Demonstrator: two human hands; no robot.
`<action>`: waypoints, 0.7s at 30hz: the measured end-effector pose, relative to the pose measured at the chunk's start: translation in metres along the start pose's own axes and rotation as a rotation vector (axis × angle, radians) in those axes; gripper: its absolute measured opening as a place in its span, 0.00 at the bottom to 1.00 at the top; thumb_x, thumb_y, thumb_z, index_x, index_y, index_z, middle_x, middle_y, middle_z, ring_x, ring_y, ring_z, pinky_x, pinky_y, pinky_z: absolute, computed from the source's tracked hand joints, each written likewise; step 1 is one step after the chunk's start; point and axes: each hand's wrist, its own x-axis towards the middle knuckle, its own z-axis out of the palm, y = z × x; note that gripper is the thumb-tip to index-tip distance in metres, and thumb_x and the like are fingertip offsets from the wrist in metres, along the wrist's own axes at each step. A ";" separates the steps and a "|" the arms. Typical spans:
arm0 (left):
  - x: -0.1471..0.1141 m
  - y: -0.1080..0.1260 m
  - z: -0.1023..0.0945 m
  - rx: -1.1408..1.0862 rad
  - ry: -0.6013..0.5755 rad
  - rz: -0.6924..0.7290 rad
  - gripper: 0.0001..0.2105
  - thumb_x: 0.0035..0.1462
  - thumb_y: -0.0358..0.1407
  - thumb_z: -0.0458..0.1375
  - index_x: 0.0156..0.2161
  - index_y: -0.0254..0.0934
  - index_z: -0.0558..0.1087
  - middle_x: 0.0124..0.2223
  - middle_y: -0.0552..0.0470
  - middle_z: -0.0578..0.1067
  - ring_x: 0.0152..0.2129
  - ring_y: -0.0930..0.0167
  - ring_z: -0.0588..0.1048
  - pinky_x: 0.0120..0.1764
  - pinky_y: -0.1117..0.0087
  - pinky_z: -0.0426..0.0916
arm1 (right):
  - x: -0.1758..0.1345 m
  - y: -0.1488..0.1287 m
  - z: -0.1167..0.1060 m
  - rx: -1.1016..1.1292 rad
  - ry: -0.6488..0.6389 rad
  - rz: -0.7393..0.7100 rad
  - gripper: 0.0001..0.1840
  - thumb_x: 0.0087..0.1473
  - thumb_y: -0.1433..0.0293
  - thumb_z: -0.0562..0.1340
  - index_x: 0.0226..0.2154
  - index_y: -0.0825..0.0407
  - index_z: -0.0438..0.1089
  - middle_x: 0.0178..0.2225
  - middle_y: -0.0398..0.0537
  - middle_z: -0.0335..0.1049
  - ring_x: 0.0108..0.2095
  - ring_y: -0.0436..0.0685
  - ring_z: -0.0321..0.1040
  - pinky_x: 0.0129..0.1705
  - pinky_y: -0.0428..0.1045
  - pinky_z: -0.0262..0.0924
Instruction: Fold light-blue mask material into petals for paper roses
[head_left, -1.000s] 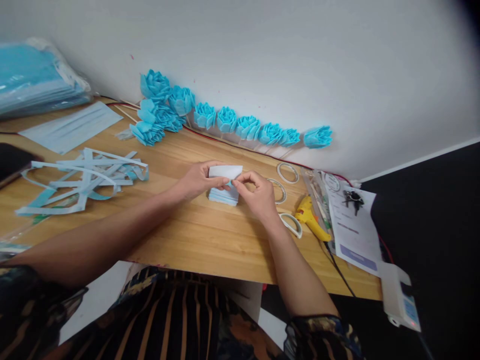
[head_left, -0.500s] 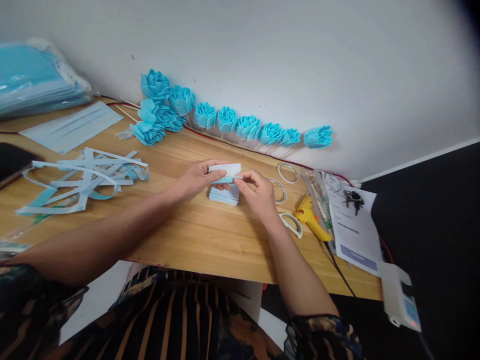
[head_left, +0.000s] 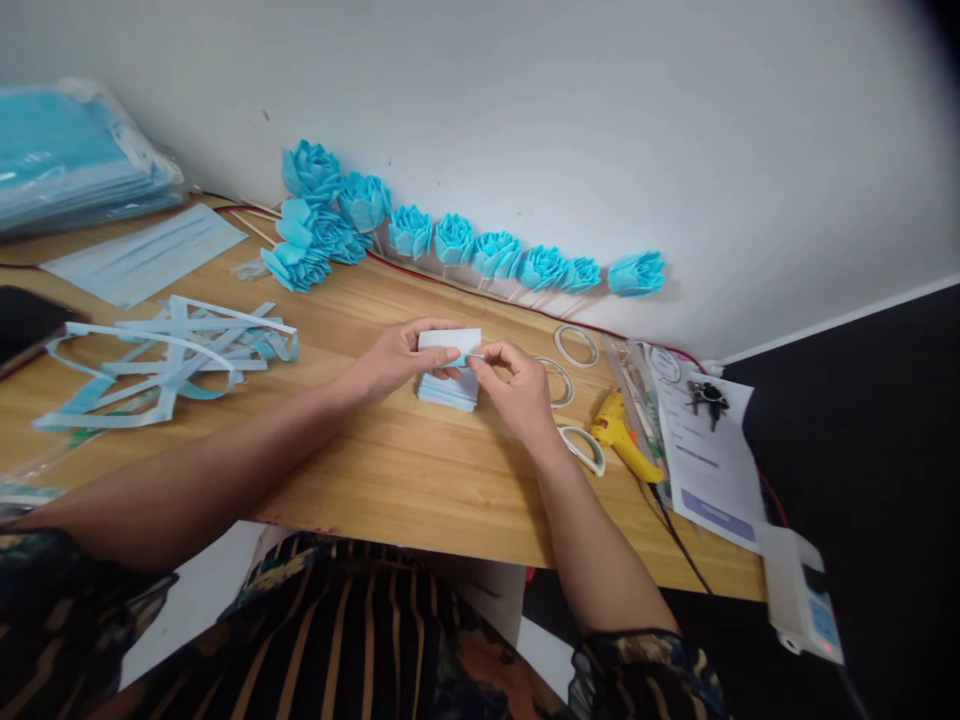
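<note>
Both hands meet close together over the desk (head_left: pixel 390 480), each in a pinch on one small blue piece (head_left: pixel 463 361). The left hand (head_left: pixel 416 355) comes in from 9 o'clock, thumb on top and fingers beneath; the right hand (head_left: pixel 517 388), at about 4 o'clock, nips the piece's right end between thumb and forefinger. The piece sits just above a stack of pale sheets (head_left: pixel 448 396), which lies on its 6 o'clock side. A white sheet (head_left: pixel 450 340) shows at 12 o'clock, though whether it belongs to the piece or to the stack I cannot tell.

The step looks like fine shaping of the piece's edge. To do it well, I would let the left thumb anchor it flat and give the right fingertips only small, even turns, since such thin material probably creases easily. Lifting it clear of the stack should keep the sheets square. The glue gun (head_left: pixel 626 440), towards 4 o'clock, and the tape rolls (head_left: pixel 576 346), around 2 to 4 o'clock, are best kept clear of the right wrist
</note>
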 end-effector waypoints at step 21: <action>-0.005 0.002 0.003 0.318 0.081 0.180 0.24 0.49 0.29 0.63 0.54 0.33 0.72 0.35 0.52 0.79 0.25 0.75 0.74 0.29 0.74 0.68 | -0.002 0.008 0.004 0.210 -0.126 0.184 0.28 0.53 0.64 0.65 0.57 0.45 0.66 0.39 0.45 0.75 0.34 0.55 0.69 0.38 0.52 0.67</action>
